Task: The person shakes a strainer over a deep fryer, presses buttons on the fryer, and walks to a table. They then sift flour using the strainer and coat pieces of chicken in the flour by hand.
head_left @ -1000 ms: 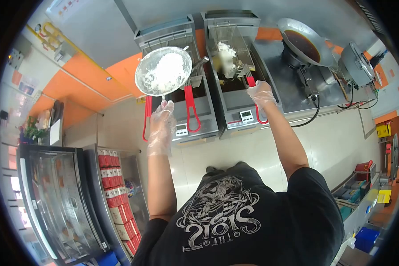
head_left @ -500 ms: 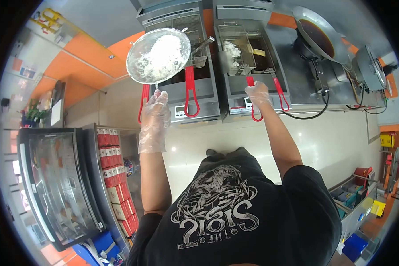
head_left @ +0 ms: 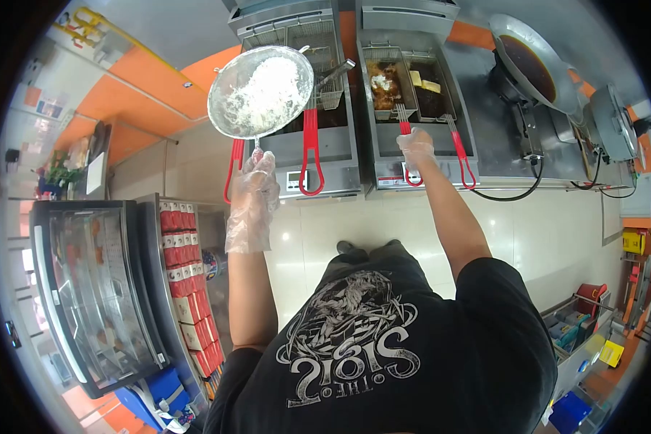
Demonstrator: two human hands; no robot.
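Observation:
My left hand [head_left: 255, 177], in a clear plastic glove, is closed on the handle of a round mesh strainer [head_left: 228, 108] that holds white powder [head_left: 273, 87]. The strainer is over the left fryer [head_left: 340, 148]. My right hand [head_left: 417, 147], also gloved, grips the red handle of a fryer basket [head_left: 390, 52]. That basket sits in the right fryer's left half, with white and brown food [head_left: 383, 83] in bubbling oil. Beside it, a second basket [head_left: 435, 108] with its own red handle holds yellow pieces [head_left: 425, 83] in dark oil.
A wok of dark liquid [head_left: 528, 61] stands on a burner at the right, near a lidded metal pot [head_left: 615, 123]. A black hose [head_left: 510, 192] hangs along the counter front. At the left are a glass display cabinet [head_left: 98, 289] and red boxes [head_left: 184, 275] on a shelf.
The basket in my right hand has gone down into the oil, which now bubbles around the white food. My left hand and the strainer stay nearly in place.

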